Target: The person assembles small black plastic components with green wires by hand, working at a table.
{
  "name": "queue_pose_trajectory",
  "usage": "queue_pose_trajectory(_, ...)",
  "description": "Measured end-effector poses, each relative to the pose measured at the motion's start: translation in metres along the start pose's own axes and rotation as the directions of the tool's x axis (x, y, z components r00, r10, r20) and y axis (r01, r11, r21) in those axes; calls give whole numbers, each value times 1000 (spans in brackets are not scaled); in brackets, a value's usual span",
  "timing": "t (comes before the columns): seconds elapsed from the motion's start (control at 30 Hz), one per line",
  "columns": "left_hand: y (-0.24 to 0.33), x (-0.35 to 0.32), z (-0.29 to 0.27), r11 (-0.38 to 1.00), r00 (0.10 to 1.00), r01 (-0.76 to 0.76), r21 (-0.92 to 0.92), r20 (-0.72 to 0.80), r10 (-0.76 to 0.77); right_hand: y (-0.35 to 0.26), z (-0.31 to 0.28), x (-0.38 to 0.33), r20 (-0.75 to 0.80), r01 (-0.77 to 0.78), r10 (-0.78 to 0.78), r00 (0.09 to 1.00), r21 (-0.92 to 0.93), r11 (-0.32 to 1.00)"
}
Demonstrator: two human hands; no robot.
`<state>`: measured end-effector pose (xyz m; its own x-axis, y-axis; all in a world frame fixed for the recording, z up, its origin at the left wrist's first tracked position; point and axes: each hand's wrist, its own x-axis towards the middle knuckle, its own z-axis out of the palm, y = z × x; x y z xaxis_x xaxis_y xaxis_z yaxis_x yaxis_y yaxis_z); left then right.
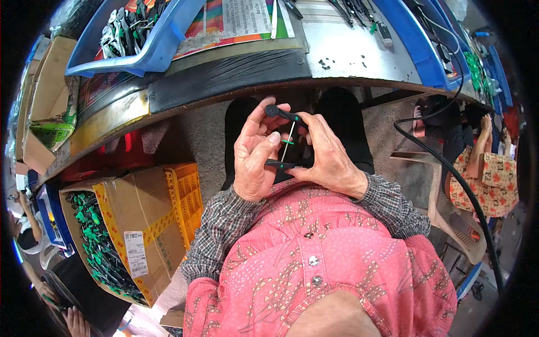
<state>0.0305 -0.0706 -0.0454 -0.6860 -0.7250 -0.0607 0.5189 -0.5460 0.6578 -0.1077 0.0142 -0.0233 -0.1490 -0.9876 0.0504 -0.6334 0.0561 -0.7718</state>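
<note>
Between my two hands, over my lap, is a black two-armed plastic piece (287, 115); I cannot make out its exact kind. A thin pale rod (287, 147) with a small green part on it spans the gap between its upper and lower black arms. My left hand (252, 157) is closed on its left side, thumb bent inward and fingers behind the upper arm. My right hand (330, 153) grips the right side, fingers at the upper arm and thumb by the lower arm. Some fingertips are hidden behind the piece.
The workbench edge (236, 76) runs ahead of my hands. On the bench stand a blue bin (163, 48) of black and white parts and another blue bin (407, 39). At left are a carton (135, 224) of green-black parts and an orange crate (185, 196). A black cable (449, 165) hangs right.
</note>
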Motion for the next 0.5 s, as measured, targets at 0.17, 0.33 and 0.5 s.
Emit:
queue_pose_trajectory(0.17,0,0,-2,999,999,-34,-5,-39,34,-3,1,1,35,3,-3,999,5,1000)
queue_pose_trajectory(0.33,-1,0,-2,999,997,-48,-15,-64,46,-2,2,1,55,8,-8,998,-1,1000)
queue_pose_trajectory(0.5,-4,-1,-4,997,995,-75,-28,-71,72,-3,3,1,61,-1,0,998,24,1000)
